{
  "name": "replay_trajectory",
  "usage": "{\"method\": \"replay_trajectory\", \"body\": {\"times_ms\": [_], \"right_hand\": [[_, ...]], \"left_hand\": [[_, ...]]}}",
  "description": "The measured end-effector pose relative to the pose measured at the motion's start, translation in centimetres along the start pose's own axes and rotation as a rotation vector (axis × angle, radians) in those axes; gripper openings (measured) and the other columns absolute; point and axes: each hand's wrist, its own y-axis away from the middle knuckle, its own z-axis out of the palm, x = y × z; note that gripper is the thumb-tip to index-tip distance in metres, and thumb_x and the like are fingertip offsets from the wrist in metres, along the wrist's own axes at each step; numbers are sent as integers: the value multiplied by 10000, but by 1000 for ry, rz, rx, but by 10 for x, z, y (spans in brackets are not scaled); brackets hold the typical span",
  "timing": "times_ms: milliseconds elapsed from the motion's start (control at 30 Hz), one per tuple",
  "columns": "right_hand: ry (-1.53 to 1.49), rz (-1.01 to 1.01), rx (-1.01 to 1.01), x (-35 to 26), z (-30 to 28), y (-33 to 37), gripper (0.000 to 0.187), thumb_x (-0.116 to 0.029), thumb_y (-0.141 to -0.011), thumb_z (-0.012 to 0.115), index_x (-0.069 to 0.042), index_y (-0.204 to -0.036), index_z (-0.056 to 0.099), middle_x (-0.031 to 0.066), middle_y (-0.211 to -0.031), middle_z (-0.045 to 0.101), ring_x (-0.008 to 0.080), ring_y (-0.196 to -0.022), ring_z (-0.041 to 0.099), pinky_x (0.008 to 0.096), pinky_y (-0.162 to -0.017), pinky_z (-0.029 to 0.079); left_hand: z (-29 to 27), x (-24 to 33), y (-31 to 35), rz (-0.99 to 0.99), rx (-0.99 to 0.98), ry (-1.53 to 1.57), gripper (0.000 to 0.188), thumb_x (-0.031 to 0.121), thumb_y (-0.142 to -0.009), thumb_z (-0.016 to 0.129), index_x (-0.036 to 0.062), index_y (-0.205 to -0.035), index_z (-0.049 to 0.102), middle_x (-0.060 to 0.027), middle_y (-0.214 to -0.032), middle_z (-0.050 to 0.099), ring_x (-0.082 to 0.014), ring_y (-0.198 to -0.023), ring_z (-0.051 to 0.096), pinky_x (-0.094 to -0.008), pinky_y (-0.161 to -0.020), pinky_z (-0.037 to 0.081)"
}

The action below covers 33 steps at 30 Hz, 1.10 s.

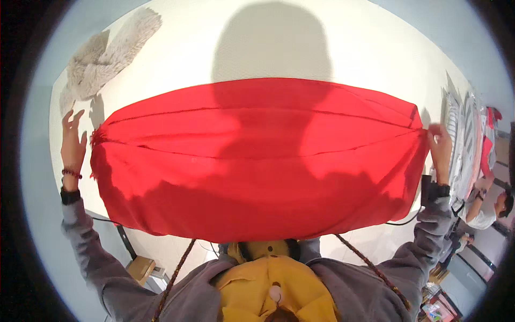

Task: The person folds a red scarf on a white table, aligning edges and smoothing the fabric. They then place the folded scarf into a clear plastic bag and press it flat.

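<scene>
Evidently, we are holding both arms wide apart over a pale surface (375, 59), and a red cloth (257, 182) is lying between our hands, covering most of the middle and reaching down toward our lap. Two dark creases (214, 158) are running lengthwise along it, drawing together at a bunched, fringed left end (98, 137).

Our left hand (73, 140) is hovering just beside that fringe; its fingers are standing apart and loosely curved, with the thumb pointing toward the cloth, and they appear to be gripping nothing. Our right hand (440, 145) is pinching the cloth's right end between thumb and bent fingers, pulling that corner into a point.

We are wearing a beaded bracelet (72, 174) and a black band (70, 196) on the left wrist, and another dark band (441, 190) on the right. Our grey sleeves (91, 236) are framing a yellow garment (273, 284), and two braided cords (176, 273) are hanging at either side.

Beyond the cloth, a shaggy grey-beige piece (110, 53) is lying at the far left, and a head-shaped shadow (273, 43) is falling across the surface and the cloth. At the right, wrapped goods (465, 139) are lining the edge, while another person (483, 209) is appearing farther off.
</scene>
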Motion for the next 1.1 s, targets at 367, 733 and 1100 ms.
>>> {"method": "replay_trajectory", "body": {"times_ms": [367, 733, 1100], "right_hand": [[122, -476, -18, -138, 37, 9, 357, -85, -842, 649, -65, -1193, 586, 152, -1099, 660, 369, -1026, 623, 449, -937, 488], [212, -531, -172, -26, 0, -52, 341, -29, -712, 639, 25, -1048, 617, 207, -1013, 648, 391, -1033, 595, 480, -964, 465], [-59, -245, -92, -94, -8, -41, 216, -41, -922, 574, -39, -1125, 649, 137, -911, 669, 226, -868, 670, 333, -806, 513]], "left_hand": [[-46, 212, 35, 415, -476, 678, 605, -1, -805, 681, 109, -1383, 539, -150, -1600, 310, -371, -1462, 317, -516, -1186, 255], [-30, 198, 38, 424, -543, 653, 675, 88, -818, 674, 150, -1463, 482, -156, -1651, 194, -363, -1511, 216, -607, -1204, 106], [-21, 199, 26, 356, -245, 714, 280, -49, -776, 722, 50, -1001, 587, -124, -1117, 534, -320, -1065, 545, -385, -943, 449]]}}
